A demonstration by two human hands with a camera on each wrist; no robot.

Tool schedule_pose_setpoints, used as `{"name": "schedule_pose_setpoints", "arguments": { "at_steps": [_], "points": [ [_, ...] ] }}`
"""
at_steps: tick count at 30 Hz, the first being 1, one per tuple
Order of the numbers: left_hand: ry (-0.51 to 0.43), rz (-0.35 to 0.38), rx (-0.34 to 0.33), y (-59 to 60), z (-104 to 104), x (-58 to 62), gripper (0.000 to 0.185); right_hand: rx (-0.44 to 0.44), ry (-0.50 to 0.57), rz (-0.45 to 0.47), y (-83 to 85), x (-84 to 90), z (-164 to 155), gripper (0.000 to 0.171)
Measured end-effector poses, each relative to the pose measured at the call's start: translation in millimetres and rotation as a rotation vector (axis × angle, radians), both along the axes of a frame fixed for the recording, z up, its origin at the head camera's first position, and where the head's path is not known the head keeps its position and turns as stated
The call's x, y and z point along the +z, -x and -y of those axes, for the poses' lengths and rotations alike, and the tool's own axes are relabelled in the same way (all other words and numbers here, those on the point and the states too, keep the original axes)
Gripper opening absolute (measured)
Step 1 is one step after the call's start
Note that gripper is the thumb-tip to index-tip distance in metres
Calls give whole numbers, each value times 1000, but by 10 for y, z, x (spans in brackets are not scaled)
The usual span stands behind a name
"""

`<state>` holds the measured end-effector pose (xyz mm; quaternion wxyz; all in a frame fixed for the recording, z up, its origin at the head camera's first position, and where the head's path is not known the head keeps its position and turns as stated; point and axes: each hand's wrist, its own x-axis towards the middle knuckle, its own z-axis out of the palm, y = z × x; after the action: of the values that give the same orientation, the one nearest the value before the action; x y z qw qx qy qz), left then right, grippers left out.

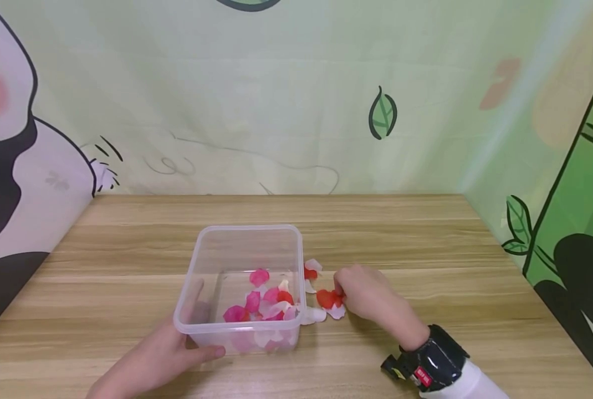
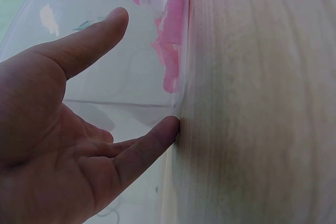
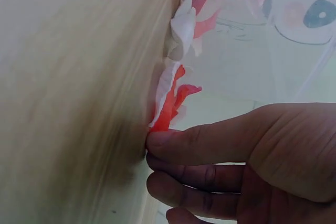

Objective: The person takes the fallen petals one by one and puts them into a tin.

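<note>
A clear plastic box (image 1: 249, 228) stands on the wooden table, with several pink, red and white petals (image 1: 264, 307) lying in its near right part. My left hand (image 1: 198, 341) braces the box's near left corner, thumb on the front wall and fingers straight along the side. In the left wrist view the left hand (image 2: 147, 72) lies flat against the clear wall (image 2: 131, 90). To the right of the box, my right hand (image 1: 340, 296) pinches a red petal (image 1: 328, 299) on the table. The right wrist view shows its fingertips (image 3: 155, 142) at the base of that red petal (image 3: 169, 107).
Loose white and red petals (image 1: 312, 270) and white ones (image 1: 313, 316) lie on the table (image 1: 426, 244) against the box's right wall. A cartoon-printed backdrop closes off the far and side edges. A black wrist-worn device (image 1: 433, 360) sits on my right forearm.
</note>
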<state>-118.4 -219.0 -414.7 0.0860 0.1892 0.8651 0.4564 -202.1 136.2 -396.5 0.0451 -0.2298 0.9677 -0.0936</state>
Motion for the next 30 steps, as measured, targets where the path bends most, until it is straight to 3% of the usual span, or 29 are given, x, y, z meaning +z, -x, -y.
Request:
{"name": "schedule_pose_setpoints", "arguments": {
  "at_steps": [13,30],
  "points": [
    [25,25,27,-18,-4,1,115,-30,14,-7,-5,102,-27,18],
    [19,47,27,-5,6,3,115,-34,116,-150,21,253,-42,10]
  ]
}}
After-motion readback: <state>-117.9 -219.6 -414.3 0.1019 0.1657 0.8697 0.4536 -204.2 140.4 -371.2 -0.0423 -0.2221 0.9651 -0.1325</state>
